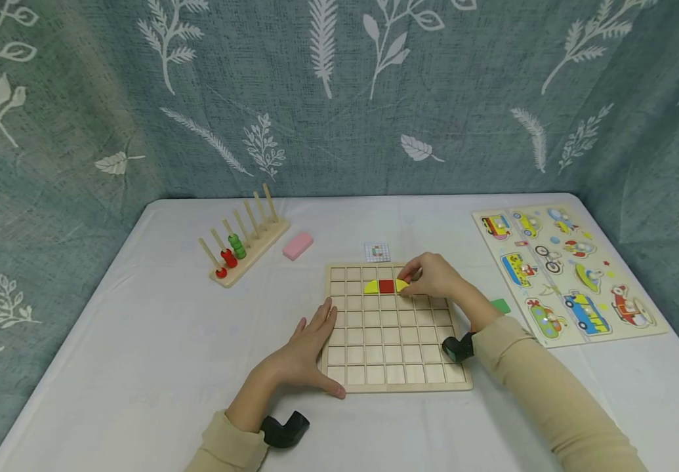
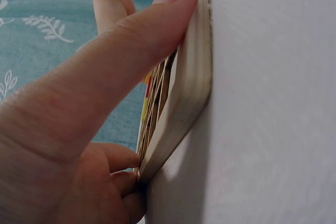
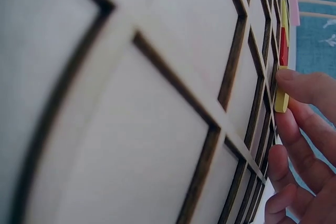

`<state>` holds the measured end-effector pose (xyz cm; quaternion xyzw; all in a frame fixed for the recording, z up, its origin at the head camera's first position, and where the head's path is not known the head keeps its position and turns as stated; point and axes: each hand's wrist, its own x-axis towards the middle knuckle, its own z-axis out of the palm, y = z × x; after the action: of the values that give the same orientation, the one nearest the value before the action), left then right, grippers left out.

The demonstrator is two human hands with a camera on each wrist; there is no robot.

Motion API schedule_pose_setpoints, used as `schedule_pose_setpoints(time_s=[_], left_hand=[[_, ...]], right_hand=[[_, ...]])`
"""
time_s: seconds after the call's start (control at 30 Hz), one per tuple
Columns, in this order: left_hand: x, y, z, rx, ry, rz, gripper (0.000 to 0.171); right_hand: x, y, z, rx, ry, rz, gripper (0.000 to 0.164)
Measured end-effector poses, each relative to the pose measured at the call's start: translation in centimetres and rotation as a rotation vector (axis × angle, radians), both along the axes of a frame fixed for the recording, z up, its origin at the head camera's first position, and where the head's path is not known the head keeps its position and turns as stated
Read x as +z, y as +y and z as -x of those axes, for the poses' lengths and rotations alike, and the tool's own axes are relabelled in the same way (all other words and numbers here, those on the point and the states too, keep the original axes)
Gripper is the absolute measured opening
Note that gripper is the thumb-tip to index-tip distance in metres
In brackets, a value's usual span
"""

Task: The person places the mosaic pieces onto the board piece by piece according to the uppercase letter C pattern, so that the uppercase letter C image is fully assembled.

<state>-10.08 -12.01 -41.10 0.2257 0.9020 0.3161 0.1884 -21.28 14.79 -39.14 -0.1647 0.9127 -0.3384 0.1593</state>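
Note:
A wooden grid board [image 1: 398, 388] lies on the white table. Near its far side, a yellow quarter-round block [image 1: 371, 287] and a red square block [image 1: 386, 286] sit side by side in neighbouring cells. Just right of the red one, my right hand [image 1: 433, 276] pinches another yellow quarter-round block [image 3: 282, 97] between thumb and fingertips, right at the grid. My left hand [image 1: 300, 354] rests spread along the board's left edge. In the left wrist view its thumb [image 2: 176, 3] presses the board's edge and the other fingertips touch the side.
Behind the board lies a small pattern card [image 1: 377, 252], with a pink block [image 1: 298, 246] to its left. A peg stand [image 1: 256, 242] with red and green beads is at back left. A vehicle puzzle board [image 1: 575, 275] lies right; a green block [image 1: 500, 305] shows beside my right forearm.

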Motion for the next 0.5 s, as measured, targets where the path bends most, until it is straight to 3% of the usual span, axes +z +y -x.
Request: schedule_pose_setpoints(time_s=[0.5], left_hand=[[0.09,0.03,-0.06,0.008,0.002,0.012,0.132]], right_hand=[[0.00,-0.07,0.14,-0.009,-0.012,-0.006,0.022]])
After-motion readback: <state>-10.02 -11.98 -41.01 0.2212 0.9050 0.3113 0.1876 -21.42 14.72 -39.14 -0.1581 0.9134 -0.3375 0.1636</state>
